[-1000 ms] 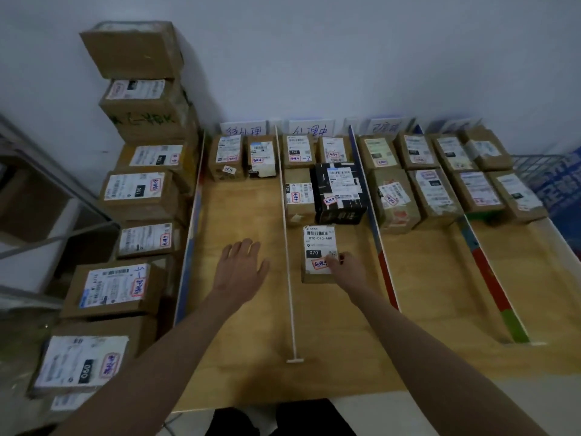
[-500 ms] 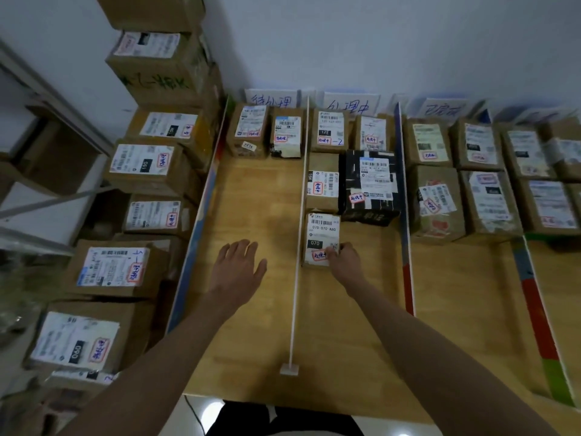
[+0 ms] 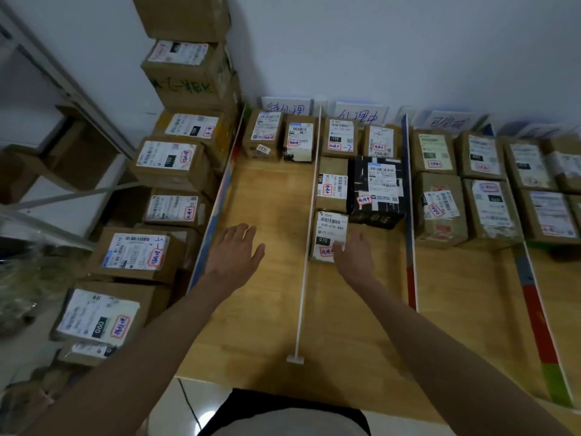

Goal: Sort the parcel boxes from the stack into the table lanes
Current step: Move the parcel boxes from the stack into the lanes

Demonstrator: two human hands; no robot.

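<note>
1. Parcel box marked 070 (image 3: 329,236) lies flat on the wooden table (image 3: 270,309) in the second lane from the left, its label facing up, just right of the white divider rod (image 3: 306,247).
2. Right hand (image 3: 353,256) touches the box's near right corner; its fingers lie over the label's near edge, but whether they press or pinch I cannot tell.
3. Left hand (image 3: 234,251) lies palm down in the first lane, fingers straight and slightly spread, holding nothing, apart from the box and across the rod from it.
4. Directly behind the 070 box, touching or almost touching it, sits a brown box with a sideways label (image 3: 332,185); a black box (image 3: 377,190) stands to the right of that one, near the 070 box's far right corner.
5. Second lane count: five boxes — two at the back wall, the brown and black pair, then the 070 box.
6. First lane count: two boxes (image 3: 278,138) side by side at the far end.
7. Blue divider (image 3: 408,199) bounds the second lane on the right; beyond it at least four boxes (image 3: 440,209) show clearly, with more blurred at the right edge.
8. Stack of parcels (image 3: 169,165) rises left of the table, about nine visible.
</note>
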